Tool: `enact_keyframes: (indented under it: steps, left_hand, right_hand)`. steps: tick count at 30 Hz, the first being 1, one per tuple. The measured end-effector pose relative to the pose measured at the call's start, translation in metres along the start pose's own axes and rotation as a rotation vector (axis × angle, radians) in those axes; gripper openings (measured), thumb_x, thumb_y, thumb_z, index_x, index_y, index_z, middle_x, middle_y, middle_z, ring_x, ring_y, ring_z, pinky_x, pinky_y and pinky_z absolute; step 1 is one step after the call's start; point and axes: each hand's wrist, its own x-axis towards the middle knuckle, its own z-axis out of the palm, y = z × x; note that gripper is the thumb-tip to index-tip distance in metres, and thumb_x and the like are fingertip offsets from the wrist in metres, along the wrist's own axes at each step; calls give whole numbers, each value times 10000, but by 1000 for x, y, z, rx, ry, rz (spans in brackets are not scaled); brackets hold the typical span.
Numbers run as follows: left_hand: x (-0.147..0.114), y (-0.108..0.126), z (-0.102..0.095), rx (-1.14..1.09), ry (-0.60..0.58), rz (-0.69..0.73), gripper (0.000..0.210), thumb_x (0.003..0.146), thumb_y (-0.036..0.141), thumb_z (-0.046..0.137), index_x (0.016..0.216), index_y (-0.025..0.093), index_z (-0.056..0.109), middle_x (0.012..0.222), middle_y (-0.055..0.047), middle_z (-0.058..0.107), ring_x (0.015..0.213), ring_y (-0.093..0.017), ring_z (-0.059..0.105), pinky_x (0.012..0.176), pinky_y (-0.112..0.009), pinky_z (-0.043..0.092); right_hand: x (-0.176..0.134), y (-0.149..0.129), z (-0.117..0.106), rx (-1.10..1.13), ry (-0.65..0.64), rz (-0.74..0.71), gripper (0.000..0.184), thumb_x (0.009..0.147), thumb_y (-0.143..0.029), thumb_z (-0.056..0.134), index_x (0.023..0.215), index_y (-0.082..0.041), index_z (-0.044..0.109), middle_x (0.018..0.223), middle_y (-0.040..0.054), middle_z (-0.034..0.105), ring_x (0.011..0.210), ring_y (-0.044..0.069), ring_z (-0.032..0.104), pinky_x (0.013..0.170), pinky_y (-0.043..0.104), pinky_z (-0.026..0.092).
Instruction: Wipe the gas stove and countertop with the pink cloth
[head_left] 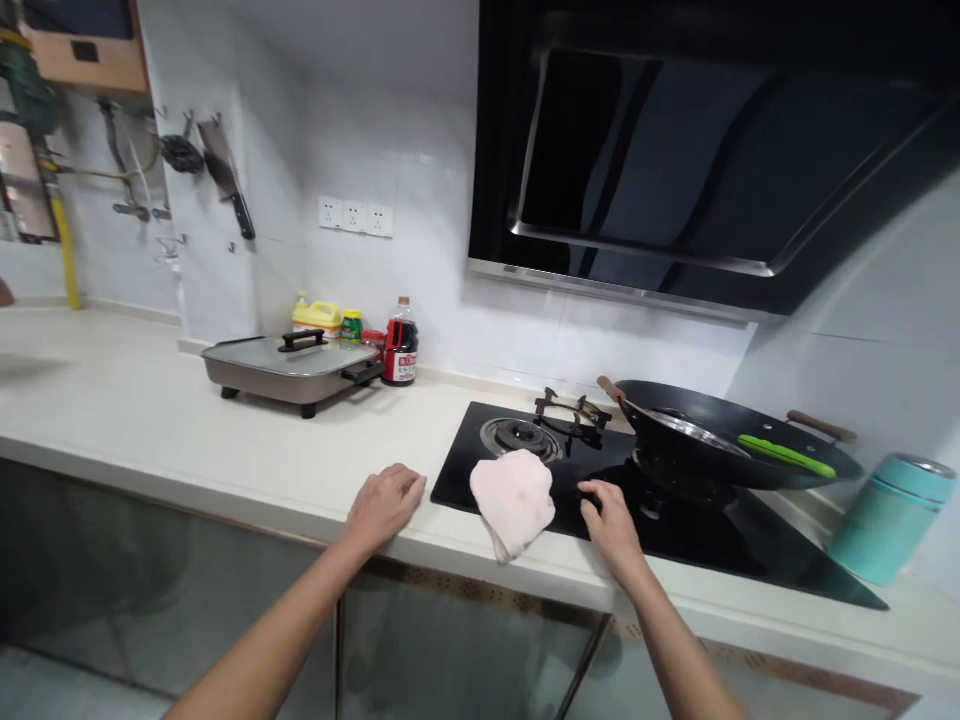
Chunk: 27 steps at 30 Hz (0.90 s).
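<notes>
A folded pale pink cloth [514, 500] lies over the front left edge of the black glass gas stove [750, 555], its tip hanging onto the counter. Left of the cloth, and apart from it, my left hand [386, 505] rests on the counter edge, fingers loosely bent and holding nothing. On the cloth's other side my right hand [613, 525] is at the stove's front edge, thumb and fingers apart, with nothing in it. Behind the cloth is the left burner [517, 437], uncovered. Its pan support [574, 415] sits off it, toward the back.
A black wok [720, 400] with a green-handled utensil [787, 455] stands on the right burner. Beside it is a turquoise flask [892, 520]. A lidded electric pan [292, 365], a soy sauce bottle [401, 345] and other containers stand left. The range hood [637, 150] overhangs the stove.
</notes>
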Motion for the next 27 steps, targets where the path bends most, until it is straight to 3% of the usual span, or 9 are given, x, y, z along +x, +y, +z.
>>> enact_keyframes:
  steps: [3,6,8,11,13,16,18,21,27]
  left_hand:
    - [7,11,3,-95,14,-39,346,963,423,467,1049,254,757,1248,-69,721,1200,-251,647,1078,-405,457]
    - [20,50,13,-168,-36,13,444,927,491,532,1250,261,731,1489,-108,594,1407,-292,519,1216,-450,359]
    - [29,88,26,-201,-202,65,593,903,584,565,1420,305,640,1661,-113,411,1534,-340,360,1260,-522,273]
    - [39,150,59,-172,-481,58,926,801,779,585,1603,349,414,1775,-117,122,1598,-484,87,1222,-734,136]
    - [42,184,86,-140,-530,56,1011,771,835,547,1628,334,356,1771,-138,122,1591,-524,-6,1192,-789,33]
    - [41,217,119,-108,-500,168,871,783,805,527,1551,398,465,1734,-113,247,1584,-523,-7,1162,-802,-27]
    - [38,227,131,-106,-471,196,748,822,752,504,1500,438,519,1683,-103,338,1570,-498,65,1156,-786,34]
    - [35,225,132,-108,-427,194,562,885,602,483,1423,476,586,1589,-77,448,1488,-434,247,1151,-731,151]
    - [36,177,97,-37,-334,93,404,921,465,508,1265,389,706,1526,-47,498,1407,-356,362,1163,-616,268]
  right_hand:
    - [-19,26,-21,-68,-37,-84,320,824,-378,499,1002,-231,721,1103,100,689,1071,271,656,1025,443,496]
    - [-28,36,-23,-216,-47,-192,307,873,-397,464,941,-245,722,1048,85,712,1031,265,663,986,437,507]
    - [-29,36,-21,-310,-68,-244,310,897,-403,459,937,-251,726,1041,82,720,1030,274,654,988,453,496]
    - [-32,37,-20,-326,-68,-261,336,929,-422,435,932,-246,721,1042,91,735,1033,278,659,985,448,491]
    - [-34,43,-23,-282,20,-198,373,941,-453,410,960,-238,713,1070,106,743,1036,282,672,970,436,497]
    - [-35,56,-30,-263,208,-69,434,938,-515,384,1039,-232,698,1145,128,739,1064,315,673,963,452,497]
    - [-34,62,-32,-268,250,-15,459,929,-535,366,1041,-227,687,1152,140,736,1067,336,671,959,471,499]
    - [-31,67,-32,-277,179,-2,463,909,-539,363,1019,-223,682,1139,147,739,1059,345,675,955,486,503]
    - [-28,67,-35,-296,97,38,459,877,-532,363,987,-229,690,1119,132,753,1054,340,687,939,483,517]
